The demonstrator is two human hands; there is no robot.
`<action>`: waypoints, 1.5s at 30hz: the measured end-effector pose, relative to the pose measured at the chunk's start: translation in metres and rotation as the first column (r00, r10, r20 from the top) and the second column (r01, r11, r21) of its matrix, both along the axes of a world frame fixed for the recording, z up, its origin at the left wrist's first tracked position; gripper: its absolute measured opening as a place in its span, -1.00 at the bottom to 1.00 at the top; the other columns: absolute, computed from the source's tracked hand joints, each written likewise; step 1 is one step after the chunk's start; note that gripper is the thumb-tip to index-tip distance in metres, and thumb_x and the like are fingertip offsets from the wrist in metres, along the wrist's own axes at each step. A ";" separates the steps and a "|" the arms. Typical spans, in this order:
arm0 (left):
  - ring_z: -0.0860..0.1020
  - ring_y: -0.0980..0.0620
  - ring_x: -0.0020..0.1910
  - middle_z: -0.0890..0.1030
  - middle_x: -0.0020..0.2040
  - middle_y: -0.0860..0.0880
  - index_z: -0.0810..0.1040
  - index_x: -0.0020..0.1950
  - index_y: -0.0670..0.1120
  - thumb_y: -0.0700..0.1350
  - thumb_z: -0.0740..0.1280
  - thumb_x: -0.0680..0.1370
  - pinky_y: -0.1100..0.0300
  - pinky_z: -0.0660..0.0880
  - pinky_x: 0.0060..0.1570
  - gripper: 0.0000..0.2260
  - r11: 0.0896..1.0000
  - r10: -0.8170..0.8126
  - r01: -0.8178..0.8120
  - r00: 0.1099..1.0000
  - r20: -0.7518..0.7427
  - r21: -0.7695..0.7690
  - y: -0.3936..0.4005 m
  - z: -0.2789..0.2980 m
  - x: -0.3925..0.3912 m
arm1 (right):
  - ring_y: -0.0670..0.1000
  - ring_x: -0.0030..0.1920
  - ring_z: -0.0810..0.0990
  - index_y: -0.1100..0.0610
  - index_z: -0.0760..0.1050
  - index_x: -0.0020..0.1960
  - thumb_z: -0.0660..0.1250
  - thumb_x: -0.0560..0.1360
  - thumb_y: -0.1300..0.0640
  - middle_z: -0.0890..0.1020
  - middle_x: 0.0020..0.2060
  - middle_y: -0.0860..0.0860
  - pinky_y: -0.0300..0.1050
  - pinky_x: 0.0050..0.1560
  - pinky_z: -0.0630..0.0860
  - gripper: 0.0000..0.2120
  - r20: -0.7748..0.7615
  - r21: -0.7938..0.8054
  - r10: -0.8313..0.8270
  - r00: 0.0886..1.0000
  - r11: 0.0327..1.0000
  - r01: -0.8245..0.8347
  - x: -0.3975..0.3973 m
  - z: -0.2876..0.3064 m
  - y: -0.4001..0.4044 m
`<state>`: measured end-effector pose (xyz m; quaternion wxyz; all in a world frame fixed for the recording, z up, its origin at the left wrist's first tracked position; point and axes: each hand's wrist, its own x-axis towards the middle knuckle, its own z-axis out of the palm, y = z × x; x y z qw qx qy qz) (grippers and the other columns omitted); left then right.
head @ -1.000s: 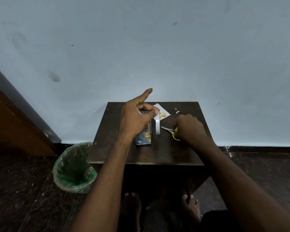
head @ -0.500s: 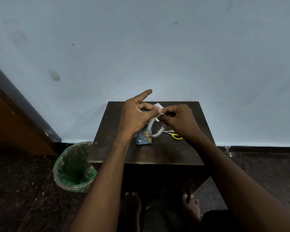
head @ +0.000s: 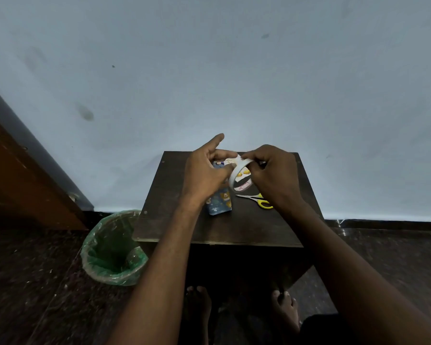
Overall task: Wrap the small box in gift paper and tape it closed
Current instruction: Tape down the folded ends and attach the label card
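Observation:
A small box wrapped in blue cartoon-print gift paper [head: 220,201] lies on the dark wooden table [head: 219,230], partly hidden under my left hand [head: 205,174]. Above the table both hands hold a white tape roll [head: 235,174]. My left hand pinches its near rim with thumb and middle finger, index finger pointing up. My right hand [head: 274,174] pinches the roll's top edge. A scrap of white paper with yellow print [head: 243,173] shows through the roll's ring.
Yellow-handled scissors [head: 260,200] lie on the table right of the box, under my right wrist. A bin with a green liner [head: 113,247] stands on the floor left of the table. A pale wall stands right behind the table. My bare feet show below the table.
My right hand left the scissors on the table and came up to the tape roll. The roll has turned from edge-on to an open ring held between both hands.

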<state>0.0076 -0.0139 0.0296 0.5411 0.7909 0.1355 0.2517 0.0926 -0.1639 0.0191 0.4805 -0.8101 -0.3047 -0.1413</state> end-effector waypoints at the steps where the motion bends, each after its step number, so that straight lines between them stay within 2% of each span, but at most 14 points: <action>1: 0.69 0.25 0.10 0.76 0.13 0.10 0.50 0.56 -0.05 -0.31 0.55 0.48 0.27 0.60 0.17 -0.34 1.000 0.000 0.000 1.000 0.013 -0.015 0.001 0.000 0.000 | -0.05 -0.13 0.66 0.06 0.77 -0.04 0.42 0.42 0.32 0.72 -0.16 -0.06 -0.19 -0.14 0.42 -0.76 -0.014 -0.056 -0.042 0.999 0.998 0.041 0.003 -0.001 -0.001; 5: 0.67 0.16 0.09 0.68 0.24 0.06 0.69 0.33 0.01 -0.38 0.54 0.44 0.32 0.62 -0.09 -0.48 0.998 0.000 0.003 0.999 0.043 -0.057 0.004 -0.001 -0.003 | -0.02 -0.12 0.66 0.03 0.75 -0.10 0.46 0.39 0.23 0.70 -0.24 -0.09 -0.18 -0.14 0.37 -0.83 -0.158 -0.157 -0.234 0.959 0.965 0.209 0.016 -0.009 -0.012; 9: 0.70 0.12 0.17 0.56 0.44 0.04 0.74 0.13 0.07 -0.42 0.56 0.40 0.22 0.63 0.08 -0.54 0.992 -0.064 0.073 0.995 0.082 -0.105 0.008 0.001 -0.007 | -0.01 -0.13 0.66 0.06 0.74 -0.08 0.57 0.37 0.14 0.70 -0.22 -0.07 -0.15 -0.11 0.44 -0.87 -0.226 -0.077 -0.311 0.923 0.951 0.301 0.022 -0.010 -0.015; 13: 0.68 0.10 0.21 0.53 0.47 0.06 0.76 0.14 0.08 -0.35 0.57 0.41 0.05 0.62 0.25 -0.58 0.979 -0.161 0.170 0.983 0.088 -0.110 0.014 -0.001 -0.011 | 0.00 -0.07 0.64 0.08 0.73 -0.01 0.57 0.37 0.16 0.71 -0.14 -0.05 -0.16 -0.14 0.35 -0.81 -0.151 -0.230 -0.200 0.968 0.960 0.162 0.022 -0.021 -0.010; 17: 0.64 0.10 0.29 0.54 0.47 0.04 0.78 0.09 0.05 -0.37 0.35 0.45 0.19 0.61 0.18 -0.59 0.975 -0.160 0.174 0.981 0.109 -0.138 0.014 0.001 -0.014 | 0.08 0.08 0.69 0.08 0.72 0.17 0.49 0.42 0.16 0.74 0.07 0.03 -0.09 0.04 0.56 -0.68 -0.179 -0.403 -0.170 0.969 0.911 0.085 0.014 -0.033 -0.004; 19: 0.62 0.10 0.33 0.55 0.47 0.02 0.79 0.08 -0.01 -0.43 0.29 0.49 0.25 0.60 0.14 -0.57 0.971 -0.161 0.177 0.981 0.108 -0.162 0.014 0.002 -0.015 | 0.01 0.06 0.70 0.08 0.73 0.15 0.46 0.45 0.18 0.76 0.03 -0.01 -0.10 0.07 0.59 -0.72 -0.180 -0.302 -0.150 0.972 0.949 0.091 0.008 -0.027 -0.002; 21: 0.59 0.11 0.36 0.57 0.46 0.04 0.80 0.06 -0.03 -0.47 0.26 0.52 0.26 0.59 0.12 -0.56 0.969 -0.158 0.175 0.982 0.106 -0.173 0.016 0.002 -0.016 | -0.12 -0.04 0.70 0.06 0.76 0.05 0.47 0.48 0.18 0.77 -0.08 -0.07 -0.18 -0.01 0.60 -0.83 -0.257 -0.064 -0.061 0.964 0.997 0.046 0.000 -0.013 0.002; 23: 0.58 0.11 0.37 0.58 0.45 0.07 0.81 0.06 -0.05 -0.46 0.24 0.51 0.29 0.58 0.10 -0.56 0.969 -0.145 0.163 0.984 0.108 -0.186 0.015 0.002 -0.016 | -0.15 -0.15 0.68 0.08 0.75 -0.05 0.47 0.51 0.20 0.76 -0.18 -0.05 -0.25 -0.15 0.56 -0.91 -0.403 0.186 0.107 0.909 0.982 -0.033 -0.009 0.002 0.007; 25: 0.59 0.08 0.38 0.59 0.44 0.07 0.80 0.08 -0.10 -0.45 0.21 0.49 0.29 0.59 0.07 -0.56 0.960 -0.140 0.165 0.982 0.124 -0.227 0.014 0.002 -0.016 | -0.09 -0.20 0.65 0.10 0.74 -0.12 0.45 0.52 0.21 0.75 -0.22 -0.01 -0.19 -0.21 0.53 -0.90 -0.463 0.294 0.202 0.863 0.954 -0.065 -0.016 0.007 0.011; 31: 0.63 -0.04 0.34 0.66 0.39 0.02 0.78 0.05 -0.21 -0.49 0.15 0.50 0.17 0.58 0.16 -0.57 0.903 -0.104 0.162 0.981 0.162 -0.398 0.018 -0.001 -0.017 | -0.11 -0.16 0.70 0.11 0.73 -0.11 0.44 0.48 0.28 0.74 -0.19 -0.10 -0.16 -0.15 0.60 -0.87 -0.181 0.182 0.148 0.972 0.977 -0.114 -0.032 -0.002 0.014; 34: 0.64 -0.08 0.33 0.67 0.37 0.00 0.78 0.06 -0.24 -0.46 0.17 0.52 0.07 0.60 0.24 -0.61 0.920 -0.094 0.146 0.983 0.158 -0.363 0.023 0.000 -0.021 | -0.06 -0.09 0.69 0.09 0.73 -0.08 0.46 0.44 0.27 0.71 -0.10 -0.08 -0.02 -0.13 0.65 -0.86 -0.003 0.065 0.188 0.982 0.980 -0.187 -0.033 -0.005 0.015; 40: 0.57 0.11 0.39 0.68 0.34 0.11 0.82 -0.05 -0.05 -0.31 0.27 0.52 -0.04 0.48 0.46 -0.66 0.961 -0.138 0.153 0.987 0.081 -0.232 0.038 0.006 -0.039 | -0.07 -0.01 0.65 0.07 0.76 -0.05 0.45 0.47 0.26 0.68 -0.08 -0.09 0.04 -0.05 0.62 -0.84 0.053 -0.048 0.238 0.970 0.971 -0.235 -0.026 -0.007 0.012; 43: 0.59 0.09 0.37 0.70 0.31 0.13 0.82 -0.04 -0.10 -0.06 0.39 0.35 0.01 0.46 0.47 -0.71 0.948 -0.148 0.145 0.989 0.010 -0.283 0.036 0.009 -0.045 | -0.06 0.02 0.61 0.06 0.75 -0.07 0.46 0.47 0.25 0.68 -0.09 -0.11 0.01 -0.02 0.59 -0.85 0.100 -0.082 0.242 0.965 0.969 -0.234 -0.025 -0.007 0.012; 45: 0.60 0.06 0.35 0.71 0.29 0.12 0.80 0.01 -0.18 0.09 0.44 0.16 0.05 0.45 0.44 -0.47 0.945 -0.120 0.106 0.992 -0.025 -0.310 0.033 0.011 -0.046 | -0.11 -0.02 0.61 0.05 0.71 -0.09 0.47 0.44 0.23 0.68 -0.12 -0.13 -0.08 -0.06 0.56 -0.88 0.121 -0.072 0.224 0.967 0.974 -0.216 -0.025 -0.006 0.011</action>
